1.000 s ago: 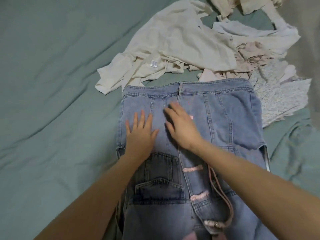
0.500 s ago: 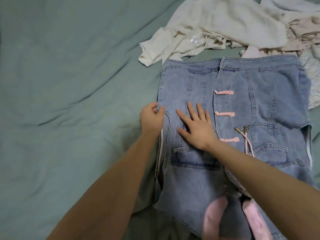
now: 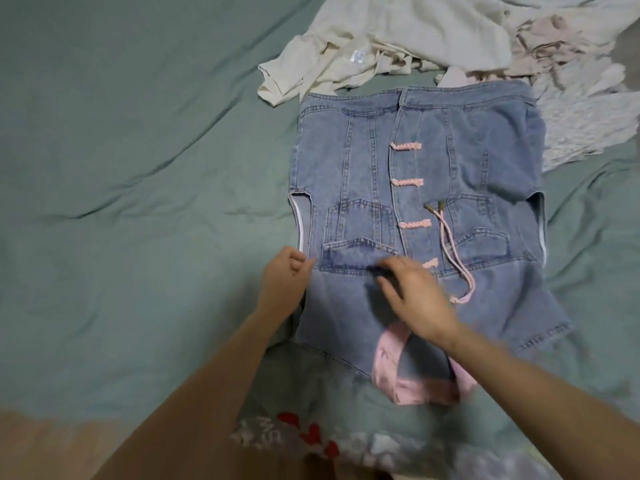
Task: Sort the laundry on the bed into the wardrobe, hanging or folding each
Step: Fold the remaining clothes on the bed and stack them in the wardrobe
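Now both hands sit lower on the pale blue denim dress with pink loop fastenings [image 3: 460, 161], spread flat on the green-sheeted bed [image 3: 121, 168]. As before, the left hand [image 3: 285, 282] pinches its left edge with curled fingers; the right hand [image 3: 417, 297], blurred, presses down, fingers apart. Cream laundry heap [image 3: 398, 39] lies beyond.

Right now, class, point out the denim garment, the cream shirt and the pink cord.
denim garment [image 3: 485, 140]: head view, plain panel near the waistband.
cream shirt [image 3: 398, 32]: head view, middle of its body.
pink cord [image 3: 453, 251]: head view, midway along its length.
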`<state>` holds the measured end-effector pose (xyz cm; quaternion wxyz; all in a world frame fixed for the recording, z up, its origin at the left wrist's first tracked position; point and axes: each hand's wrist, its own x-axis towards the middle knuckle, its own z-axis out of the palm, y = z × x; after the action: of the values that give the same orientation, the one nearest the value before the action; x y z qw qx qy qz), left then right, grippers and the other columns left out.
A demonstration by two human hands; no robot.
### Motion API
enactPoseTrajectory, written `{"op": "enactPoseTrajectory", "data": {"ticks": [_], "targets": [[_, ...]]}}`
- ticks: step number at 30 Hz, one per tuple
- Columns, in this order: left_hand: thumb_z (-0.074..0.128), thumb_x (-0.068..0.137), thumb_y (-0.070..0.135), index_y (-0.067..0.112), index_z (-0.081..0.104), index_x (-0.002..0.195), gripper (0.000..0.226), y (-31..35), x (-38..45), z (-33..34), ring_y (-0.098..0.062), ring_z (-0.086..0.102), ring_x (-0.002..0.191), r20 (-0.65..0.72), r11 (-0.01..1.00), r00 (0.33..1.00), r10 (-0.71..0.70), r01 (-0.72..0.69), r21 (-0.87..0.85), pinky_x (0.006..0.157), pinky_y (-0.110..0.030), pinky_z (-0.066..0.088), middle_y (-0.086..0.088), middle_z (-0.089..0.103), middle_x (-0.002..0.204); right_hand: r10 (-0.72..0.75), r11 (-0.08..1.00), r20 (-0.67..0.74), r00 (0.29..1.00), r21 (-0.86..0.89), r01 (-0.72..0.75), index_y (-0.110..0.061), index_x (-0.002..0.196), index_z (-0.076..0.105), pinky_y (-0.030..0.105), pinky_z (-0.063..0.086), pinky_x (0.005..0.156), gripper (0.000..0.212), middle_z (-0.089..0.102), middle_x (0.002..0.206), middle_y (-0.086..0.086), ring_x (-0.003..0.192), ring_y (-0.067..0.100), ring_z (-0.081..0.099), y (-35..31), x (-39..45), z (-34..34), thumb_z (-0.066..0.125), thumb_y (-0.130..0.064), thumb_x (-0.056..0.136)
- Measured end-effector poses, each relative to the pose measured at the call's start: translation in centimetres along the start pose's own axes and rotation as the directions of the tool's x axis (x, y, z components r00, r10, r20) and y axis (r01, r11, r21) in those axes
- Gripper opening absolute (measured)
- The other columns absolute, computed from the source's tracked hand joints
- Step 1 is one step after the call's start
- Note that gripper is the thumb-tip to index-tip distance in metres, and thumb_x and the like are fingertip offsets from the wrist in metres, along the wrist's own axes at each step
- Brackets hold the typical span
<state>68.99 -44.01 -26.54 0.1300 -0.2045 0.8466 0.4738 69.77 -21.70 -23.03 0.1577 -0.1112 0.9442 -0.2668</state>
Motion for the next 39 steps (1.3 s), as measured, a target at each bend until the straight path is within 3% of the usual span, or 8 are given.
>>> {"op": "enactPoseTrajectory", "data": {"ticks": [13, 15, 16, 17, 21, 26, 31, 39], "targets": [[0.058, 0.094, 0.006, 0.012, 0.062, 0.083, 0.012, -3.2, -8.3, -0.4, 0.011, 0.056, 0.057, 0.381, 0.989, 0.922, 0.073, -0.016, -0.149, 0.061, -0.008, 0.043, 0.006, 0.065, 0.071, -0.028, 0.996, 0.268, 0.963, 0.090, 0.003, -0.014, 0.153, 0.012, 0.019, 0.005, 0.115, 0.072, 0.007, 0.161, 0.003, 0.148, 0.014, 0.009, -1.6, -7.3, 9.3, 0.053, -0.024, 0.095], [0.062, 0.093, 0.013, 0.016, 0.042, 0.063, 0.036, -3.7, -8.9, -0.9, 0.002, 0.044, 0.045, 0.326, 0.994, 0.939, 0.113, -0.109, -0.029, 0.054, -0.012, 0.035, 0.017, 0.030, 0.052, -0.016, 0.998, 0.282, 0.959, 0.063, -0.002, -0.014, 0.154, 0.007, 0.018, 0.001, 0.114, 0.074, 0.002, 0.161, 0.003, 0.148, 0.014, 0.005, -0.8, -7.6, 9.6, 0.053, -0.026, 0.096], [0.063, 0.092, 0.018, 0.014, 0.036, 0.061, 0.042, -4.3, -9.1, -1.1, -0.005, 0.044, 0.045, 0.274, 0.989, 0.957, 0.095, -0.121, 0.080, 0.053, -0.016, 0.033, 0.001, 0.053, 0.085, -0.023, 1.000, 0.306, 0.952, 0.027, 0.016, -0.014, 0.154, 0.005, 0.019, -0.001, 0.114, 0.076, -0.002, 0.161, 0.003, 0.148, 0.015, 0.002, -0.6, -7.8, 9.7, 0.052, -0.028, 0.096], [0.065, 0.091, 0.023, 0.015, 0.039, 0.062, 0.040, -4.8, -9.3, -1.2, -0.012, 0.046, 0.050, 0.213, 0.974, 0.973, 0.091, -0.132, 0.185, 0.055, -0.022, 0.036, -0.007, 0.058, 0.059, -0.036, 0.999, 0.349, 0.937, -0.017, 0.044, -0.014, 0.154, 0.002, 0.020, -0.003, 0.114, 0.077, -0.006, 0.161, 0.004, 0.148, 0.016, -0.001, -0.5, -7.9, 9.8, 0.051, -0.031, 0.097], [0.071, 0.083, 0.030, 0.013, 0.055, 0.119, 0.043, -5.0, -9.9, -0.4, -0.034, 0.059, 0.101, 0.143, 0.743, 0.979, 0.148, -0.206, 0.637, 0.084, -0.041, 0.045, -0.011, 0.064, 0.107, -0.028, 0.995, 0.497, 0.867, -0.070, 0.072, -0.008, 0.150, 0.026, 0.027, 0.016, 0.116, 0.062, 0.016, 0.159, 0.010, 0.145, 0.021, 0.020, -0.9, -8.5, 8.4, 0.048, -0.034, 0.097], [0.086, 0.058, 0.031, 0.010, 0.065, 0.111, 0.062, -3.1, -11.8, 2.9, -0.037, 0.055, 0.116, 0.408, 0.413, 0.726, 0.553, -0.665, 0.622, 0.099, -0.044, 0.041, -0.019, 0.055, 0.132, -0.160, 0.958, 0.051, 0.986, -0.233, 0.167, -0.011, 0.088, 0.061, 0.038, 0.041, 0.070, 0.030, 0.062, 0.085, 0.009, 0.079, 0.033, 0.059, 2.6, -11.8, 4.6, 0.037, -0.028, 0.087], [0.083, 0.056, 0.041, 0.015, 0.070, 0.102, 0.053, -2.1, -12.6, 7.2, -0.034, 0.059, 0.110, 0.697, 0.213, 0.534, 0.479, -0.841, 0.498, 0.098, -0.039, 0.031, -0.012, 0.064, 0.118, -0.030, 0.902, 0.031, 0.999, -0.430, 0.041, -0.015, 0.095, 0.062, 0.038, 0.049, 0.078, 0.024, 0.058, 0.108, 0.010, 0.096, 0.031, 0.056, 8.7, -16.4, 2.7, 0.051, -0.033, 0.084], [0.047, 0.077, 0.028, 0.016, 0.068, 0.078, 0.024, -1.7, -13.6, 10.7, -0.027, 0.062, 0.081, 0.729, 0.388, 0.595, 0.338, -0.794, 0.468, 0.061, -0.033, 0.047, -0.006, 0.063, 0.085, 0.340, 0.907, -0.092, 0.936, -0.231, -0.353, -0.006, 0.111, 0.047, 0.042, 0.040, 0.066, 0.031, 0.057, 0.099, 0.018, 0.087, 0.041, 0.060, 8.0, -14.6, 3.4, 0.048, 0.002, 0.082]]}}
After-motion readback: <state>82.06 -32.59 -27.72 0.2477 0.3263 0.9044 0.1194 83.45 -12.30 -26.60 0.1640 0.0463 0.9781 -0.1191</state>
